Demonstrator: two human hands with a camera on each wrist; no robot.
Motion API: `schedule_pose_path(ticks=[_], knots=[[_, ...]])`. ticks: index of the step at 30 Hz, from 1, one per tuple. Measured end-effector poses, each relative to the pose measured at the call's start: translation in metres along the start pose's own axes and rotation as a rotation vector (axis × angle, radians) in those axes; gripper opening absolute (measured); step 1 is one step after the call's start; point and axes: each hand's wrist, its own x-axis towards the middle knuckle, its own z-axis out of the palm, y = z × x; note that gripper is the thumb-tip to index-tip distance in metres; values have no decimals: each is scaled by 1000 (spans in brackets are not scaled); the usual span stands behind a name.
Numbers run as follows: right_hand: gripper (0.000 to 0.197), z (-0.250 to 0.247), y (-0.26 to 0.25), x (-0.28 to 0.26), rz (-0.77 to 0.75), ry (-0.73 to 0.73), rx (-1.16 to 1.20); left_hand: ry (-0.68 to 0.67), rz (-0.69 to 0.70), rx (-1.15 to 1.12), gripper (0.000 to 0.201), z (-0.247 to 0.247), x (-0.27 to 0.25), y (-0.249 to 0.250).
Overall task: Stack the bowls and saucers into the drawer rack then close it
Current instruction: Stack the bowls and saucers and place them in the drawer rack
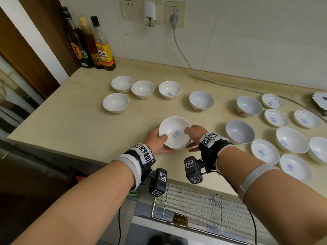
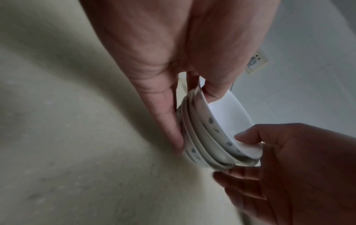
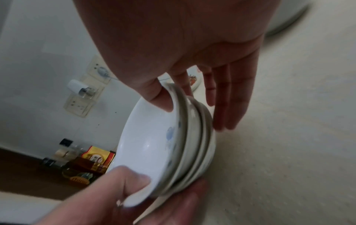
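Observation:
A nested stack of white bowls (image 1: 174, 133) with blue marks is at the counter's near middle. My left hand (image 1: 155, 140) grips its left side, thumb on the inner rim and fingers under the base. My right hand (image 1: 194, 134) grips the right side the same way. In the left wrist view the stack (image 2: 208, 137) shows edge-on between my left hand (image 2: 196, 120) and the right hand (image 2: 269, 152). The right wrist view shows the stack (image 3: 154, 141) tilted in my right hand (image 3: 194, 115). The wire drawer rack (image 1: 203, 206) stands pulled out below the counter edge.
Several single bowls (image 1: 122, 84) sit at the back left of the beige counter (image 1: 70, 121), more bowls (image 1: 239, 131) and saucers (image 1: 265, 151) to the right. Bottles (image 1: 92, 43) stand in the back left corner. A grey cable (image 1: 185, 59) runs down from the wall socket.

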Motion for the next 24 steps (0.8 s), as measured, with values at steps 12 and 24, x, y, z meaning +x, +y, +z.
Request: schedule_pose_path(ticks=[12, 24], knots=[[54, 16, 76, -47, -85, -345, 273, -142, 72, 144, 47, -31, -73, -34], [53, 20, 145, -51, 28, -690, 111, 433, -508, 542, 114, -85, -114, -196]])
